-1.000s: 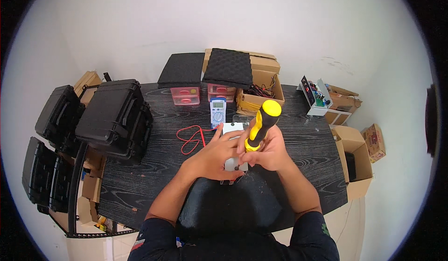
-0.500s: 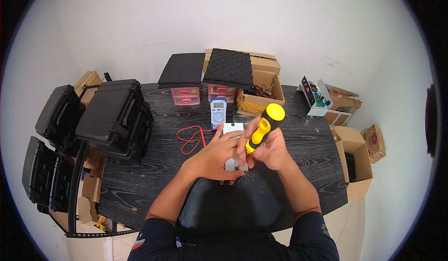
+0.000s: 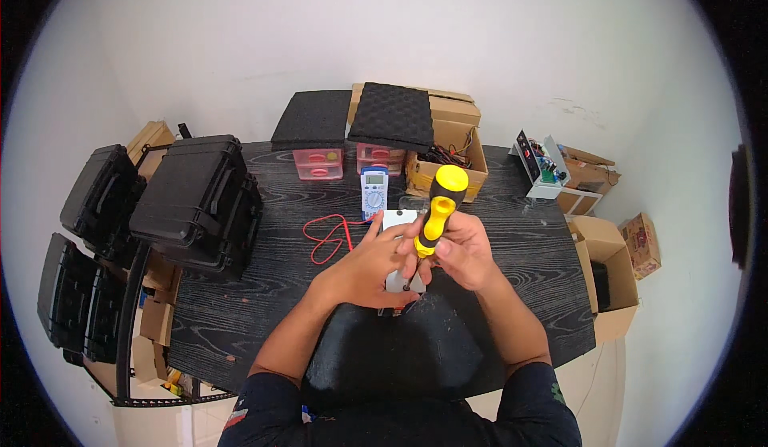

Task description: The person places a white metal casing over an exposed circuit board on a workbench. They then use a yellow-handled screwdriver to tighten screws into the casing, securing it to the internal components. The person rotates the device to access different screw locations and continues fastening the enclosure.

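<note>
My right hand [image 3: 466, 253] grips a yellow and black screwdriver [image 3: 437, 219] by the lower part of its handle, thumb and fingers closed round it. The handle leans up and away, while the shaft points down to a dark screw or hole near the close end of a white flat-topped device [image 3: 396, 220]. Across that device lies my left hand [image 3: 360, 269], its thumb at the near end and its fingers on the top and far side, holding it in place. Fingers cover the middle of the device. A blue and white multimeter [image 3: 374, 195] stands just beyond, with a red lead [image 3: 322, 243] curling left.
Red-fronted drawer boxes [image 3: 318, 165] topped with black foam sheets [image 3: 392, 115] stand at the back, beside a cardboard box [image 3: 472, 159] of cables. Black hard cases [image 3: 188, 195] fill the left. A circuit board unit [image 3: 546, 167] sits at the table's back right corner.
The screwdriver handle has swung a little left and turned in my right hand, and its shaft now shows over the screw spot. My left hand stays put.
</note>
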Demonstrator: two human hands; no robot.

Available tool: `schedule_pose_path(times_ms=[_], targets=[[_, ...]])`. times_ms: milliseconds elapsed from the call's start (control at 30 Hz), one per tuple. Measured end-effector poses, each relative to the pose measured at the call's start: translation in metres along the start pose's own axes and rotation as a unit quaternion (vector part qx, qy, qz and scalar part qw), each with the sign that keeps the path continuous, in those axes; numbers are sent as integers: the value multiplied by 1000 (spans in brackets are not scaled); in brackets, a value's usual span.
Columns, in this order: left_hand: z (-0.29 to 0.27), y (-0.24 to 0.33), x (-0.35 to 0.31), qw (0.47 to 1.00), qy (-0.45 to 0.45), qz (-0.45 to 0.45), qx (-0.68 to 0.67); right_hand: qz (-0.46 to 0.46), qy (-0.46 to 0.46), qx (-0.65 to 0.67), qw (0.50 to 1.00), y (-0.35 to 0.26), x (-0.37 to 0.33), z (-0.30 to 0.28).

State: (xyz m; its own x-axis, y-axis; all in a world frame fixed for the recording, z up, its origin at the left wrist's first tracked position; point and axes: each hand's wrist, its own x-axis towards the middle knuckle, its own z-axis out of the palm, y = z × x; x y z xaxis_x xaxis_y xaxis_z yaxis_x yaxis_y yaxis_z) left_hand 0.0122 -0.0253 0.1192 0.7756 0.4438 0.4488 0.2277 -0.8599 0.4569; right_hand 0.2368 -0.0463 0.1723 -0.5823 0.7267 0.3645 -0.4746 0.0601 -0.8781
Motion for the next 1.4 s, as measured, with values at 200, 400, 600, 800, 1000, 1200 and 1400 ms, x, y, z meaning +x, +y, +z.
schedule_pose_path(times_ms=[200, 400, 600, 800, 1000, 1200, 1400], targets=[[-2, 5, 3, 1000, -8, -3, 1, -95, 33, -120, 988, 5, 2, 12], [2, -3, -1, 1000, 3, 10, 4, -25, -17, -45, 999, 3, -1, -5], [-3, 6, 2, 1000, -9, -6, -9, -110, 22, -132, 985, 1, 4, 18], [-1, 0, 1, 1000, -7, 5, -1, -50, 16, -51, 997, -1, 1, 8], [-1, 4, 5, 999, -4, -23, -23, -133, 99, -72, 983, 16, 4, 12], [-2, 3, 2, 1000, 3, 3, -16, -47, 68, -31, 996, 12, -4, -9], [-2, 5, 5, 1000, -17, -15, -13, -103, 94, -82, 987, 13, 2, 8]])
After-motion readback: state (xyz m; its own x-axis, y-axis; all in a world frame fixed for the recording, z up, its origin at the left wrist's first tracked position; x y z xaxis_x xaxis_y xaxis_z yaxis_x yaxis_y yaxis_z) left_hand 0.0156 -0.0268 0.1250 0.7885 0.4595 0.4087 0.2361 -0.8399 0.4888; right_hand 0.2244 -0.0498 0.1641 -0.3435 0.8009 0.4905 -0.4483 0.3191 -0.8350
